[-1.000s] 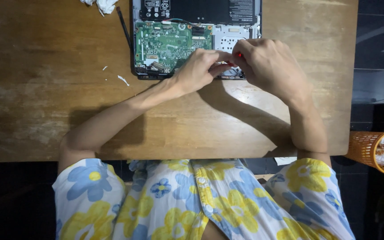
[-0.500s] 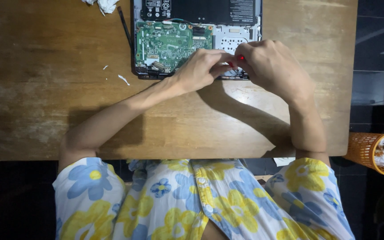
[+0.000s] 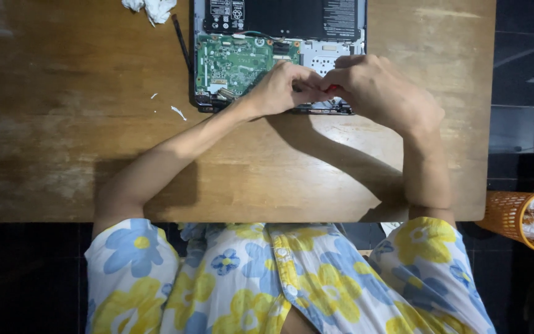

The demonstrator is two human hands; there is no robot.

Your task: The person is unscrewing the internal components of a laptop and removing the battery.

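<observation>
The left hand (image 3: 279,88) and the right hand (image 3: 381,93) meet over the near edge of an opened laptop (image 3: 279,55), fingertips pressed together around a small red-handled tool (image 3: 333,88). Only a sliver of red shows between them. The right hand is curled closed around that handle; the left pinches in at its tip end, though whether it grips the tool or just steadies it is hidden by the knuckles.

To my eye this is fine work at a screw or connector near the case's front edge — best done with both wrists resting on the table (image 3: 94,124), light pressure, and the tool kept straight so it does not slip onto the green circuit board (image 3: 236,62) just to the left.

The tool's long axis cannot be read; too little of it shows. The laptop lies flat, base cover off, its long axis running left to right across the table. The black battery (image 3: 285,18) sits along the far edge and the board nearer the person.

Beside the laptop's left edge lies a thin black stick (image 3: 182,40), pointing away from the person. Crumpled white tissue (image 3: 149,7) sits at the table's far edge, a few white scraps (image 3: 177,112) are on the wood, and an orange basket (image 3: 514,216) stands on the floor to the right.
</observation>
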